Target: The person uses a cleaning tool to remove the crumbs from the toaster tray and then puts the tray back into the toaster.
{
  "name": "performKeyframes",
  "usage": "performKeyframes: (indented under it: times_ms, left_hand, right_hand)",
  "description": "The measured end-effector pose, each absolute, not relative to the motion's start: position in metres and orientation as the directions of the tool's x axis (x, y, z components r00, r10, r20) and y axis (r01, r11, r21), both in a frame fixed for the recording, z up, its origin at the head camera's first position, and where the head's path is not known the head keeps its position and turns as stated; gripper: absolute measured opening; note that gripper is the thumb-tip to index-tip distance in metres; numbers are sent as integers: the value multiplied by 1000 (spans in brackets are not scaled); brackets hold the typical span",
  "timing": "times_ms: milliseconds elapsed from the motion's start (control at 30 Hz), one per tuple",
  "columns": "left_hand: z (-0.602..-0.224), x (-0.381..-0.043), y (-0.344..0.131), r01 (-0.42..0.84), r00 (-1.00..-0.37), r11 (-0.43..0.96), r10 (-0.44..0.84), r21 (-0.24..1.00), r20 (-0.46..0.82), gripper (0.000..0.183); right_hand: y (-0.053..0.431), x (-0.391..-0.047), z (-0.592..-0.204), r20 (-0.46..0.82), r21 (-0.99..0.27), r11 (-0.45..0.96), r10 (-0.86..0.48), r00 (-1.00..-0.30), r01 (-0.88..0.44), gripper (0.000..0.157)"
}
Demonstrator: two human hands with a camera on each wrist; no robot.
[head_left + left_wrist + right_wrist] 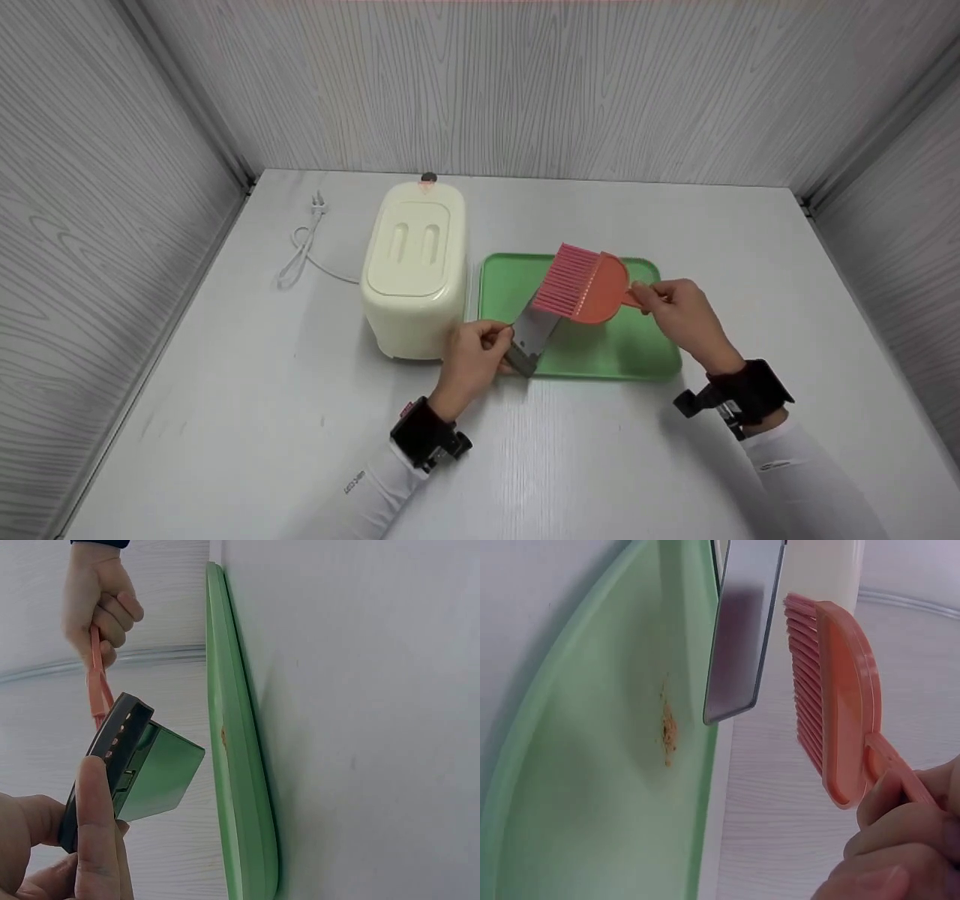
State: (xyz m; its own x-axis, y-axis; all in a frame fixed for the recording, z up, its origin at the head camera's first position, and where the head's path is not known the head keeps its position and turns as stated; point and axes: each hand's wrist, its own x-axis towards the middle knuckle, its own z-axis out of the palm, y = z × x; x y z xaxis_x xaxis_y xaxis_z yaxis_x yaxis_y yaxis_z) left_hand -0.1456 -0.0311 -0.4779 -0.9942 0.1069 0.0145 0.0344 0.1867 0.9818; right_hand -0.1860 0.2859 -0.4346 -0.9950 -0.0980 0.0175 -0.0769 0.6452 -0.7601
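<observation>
My left hand [472, 356] pinches the dark end of a flat metal crumb tray [534, 330], holding it tilted above the green tray [637, 356]. In my right hand [686, 319] is the handle of an orange brush [604, 292] with pink bristles [808, 679]. From the head view the bristles overlap the far end of the crumb tray. The right wrist view has a gap between bristles and metal plate [742, 645]. A small patch of brown crumbs [669, 733] lies on the green tray.
A cream toaster [416, 255] with a lid on top stands left of the green tray, close to my left hand. Its white cord and plug [319, 204] lie on the white table [247, 390] further left. Grey wood-grain panels [480, 90] enclose the back and sides.
</observation>
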Motion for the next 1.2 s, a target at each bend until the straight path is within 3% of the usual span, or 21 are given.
performKeyframes:
  times_ms: [467, 1200]
  left_hand:
    - [-481, -147, -32, 55, -992, 176, 119, 983, 35, 15]
    - [-481, -146, -30, 67, -992, 205, 116, 977, 44, 16]
  right_hand:
    - [264, -178, -445, -57, -806, 592, -122, -991, -27, 56]
    - [278, -183, -453, 81, -723, 684, -59, -995, -99, 55]
